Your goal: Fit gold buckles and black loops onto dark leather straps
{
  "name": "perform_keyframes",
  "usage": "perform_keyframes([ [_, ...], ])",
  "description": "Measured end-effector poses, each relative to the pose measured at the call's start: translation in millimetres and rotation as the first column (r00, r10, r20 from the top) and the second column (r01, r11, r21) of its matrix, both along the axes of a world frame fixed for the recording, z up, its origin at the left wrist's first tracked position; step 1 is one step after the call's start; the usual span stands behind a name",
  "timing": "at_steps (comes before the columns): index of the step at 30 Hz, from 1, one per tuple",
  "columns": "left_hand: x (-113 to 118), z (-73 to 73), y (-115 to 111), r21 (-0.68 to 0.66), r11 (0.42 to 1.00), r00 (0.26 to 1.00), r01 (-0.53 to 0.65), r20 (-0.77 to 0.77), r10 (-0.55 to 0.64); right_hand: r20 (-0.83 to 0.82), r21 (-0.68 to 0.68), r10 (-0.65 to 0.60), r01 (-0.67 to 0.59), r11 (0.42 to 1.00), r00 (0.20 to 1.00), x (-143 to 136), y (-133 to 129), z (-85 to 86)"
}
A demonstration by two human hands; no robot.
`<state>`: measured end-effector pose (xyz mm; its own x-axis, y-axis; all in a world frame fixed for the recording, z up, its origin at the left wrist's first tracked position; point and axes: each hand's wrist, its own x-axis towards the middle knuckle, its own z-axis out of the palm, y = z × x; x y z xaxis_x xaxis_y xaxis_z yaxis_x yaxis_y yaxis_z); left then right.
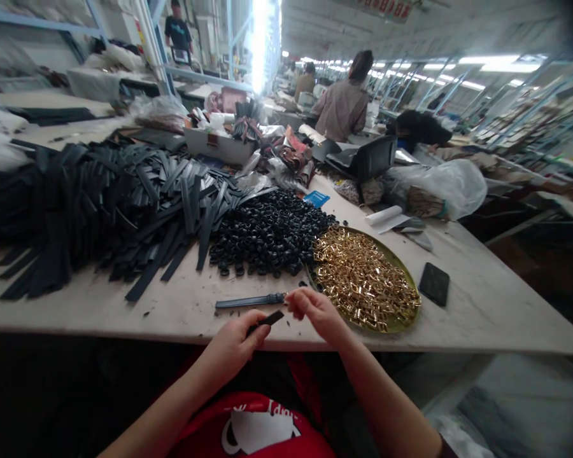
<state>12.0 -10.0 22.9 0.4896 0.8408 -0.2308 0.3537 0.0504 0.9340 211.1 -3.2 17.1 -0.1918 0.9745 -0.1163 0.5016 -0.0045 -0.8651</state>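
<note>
My left hand (245, 338) pinches a short black strap (271, 317) between thumb and fingers, its free end pointing right. My right hand (314, 310) is just past that end, fingertips pressed together. Whatever those fingertips hold is too small to make out, though a glint of gold shows beside them. Behind both hands a finished-looking dark strap (248, 301) lies flat, its right end close to my right fingertips. To the right, a round tray (414, 280) carries a heap of gold metal buckles (363, 273). A mound of small black loops (272, 232) sits behind the strap.
A large pile of black strips (124, 197) covers the table's left. A dark phone (434, 284) lies right of the tray. Farther back are a blue packet (316, 198), a white roll (384, 215), a plastic bag (463, 187) and a seated person (344, 105).
</note>
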Motion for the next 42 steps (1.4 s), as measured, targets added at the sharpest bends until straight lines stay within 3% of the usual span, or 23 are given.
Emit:
perform_keyframes([
  [1,1,2.1,-1,0.027,1.000,1.000,-0.011,-0.019,0.011,0.236,0.100,-0.094,0.072,0.992,0.967,9,8,-1.9],
  [2,1,3.5,-2,0.044,0.999,0.999,-0.030,-0.030,0.031,0.430,0.186,-0.177,0.105,0.977,0.885,17,16,-4.6],
  [3,2,4.1,-3,0.054,0.997,0.998,-0.050,-0.036,0.052,0.541,0.235,-0.228,0.115,0.965,0.810,22,23,-7.7],
  [5,3,3.6,-3,0.052,0.997,0.997,-0.065,-0.047,0.067,0.629,0.254,-0.244,0.102,0.962,0.738,27,33,-14.7],
  [8,4,0.5,-3,0.049,0.996,0.995,-0.075,-0.064,0.078,0.622,0.247,-0.220,0.079,0.966,0.751,23,34,-23.1],
  [14,8,-2.7,4,0.084,0.992,0.993,-0.093,-0.061,0.098,0.479,0.193,-0.166,0.081,0.978,0.862,13,19,-22.8],
  [15,11,-2.5,6,0.085,0.991,0.993,-0.104,-0.050,0.108,0.381,0.146,-0.143,0.093,0.985,0.913,10,18,-20.9],
  [17,16,-1.8,11,0.085,0.986,0.989,-0.141,-0.023,0.144,0.006,-0.022,-0.111,0.111,0.994,0.994,4,16,-16.7],
  [19,20,-2.1,16,0.093,0.981,0.985,-0.171,-0.005,0.172,-0.420,-0.214,-0.161,0.075,0.974,0.893,-5,14,-13.5],
  [21,23,-4.0,18,0.099,0.981,0.986,-0.168,0.000,0.169,-0.603,-0.304,-0.248,0.068,0.950,0.759,-14,12,-12.5],
  [23,24,-7.4,19,0.091,0.987,0.991,-0.134,0.003,0.135,-0.622,-0.294,-0.288,0.124,0.948,0.728,-20,11,-13.6],
  [28,23,-15.4,22,-0.017,0.994,0.994,-0.105,0.024,0.106,-0.590,-0.170,-0.289,0.234,0.957,0.754,-27,13,-18.4],
  [31,27,-17.2,24,-0.035,0.993,0.992,-0.111,0.051,0.113,-0.612,-0.213,-0.305,0.220,0.952,0.730,-30,14,-21.4],
  [34,30,-19.1,22,0.035,0.989,0.990,-0.142,0.024,0.141,-0.612,-0.263,-0.318,0.193,0.945,0.724,-32,10,-26.9],
  [37,30,-20.5,18,0.140,0.978,0.985,-0.156,-0.048,0.164,-0.541,-0.200,-0.292,0.216,0.956,0.788,-32,5,-32.2],
  [42,21,-17.8,14,0.194,0.980,0.994,-0.031,-0.100,0.051,-0.343,0.057,-0.156,0.187,0.981,0.926,-32,-3,-31.0],
])
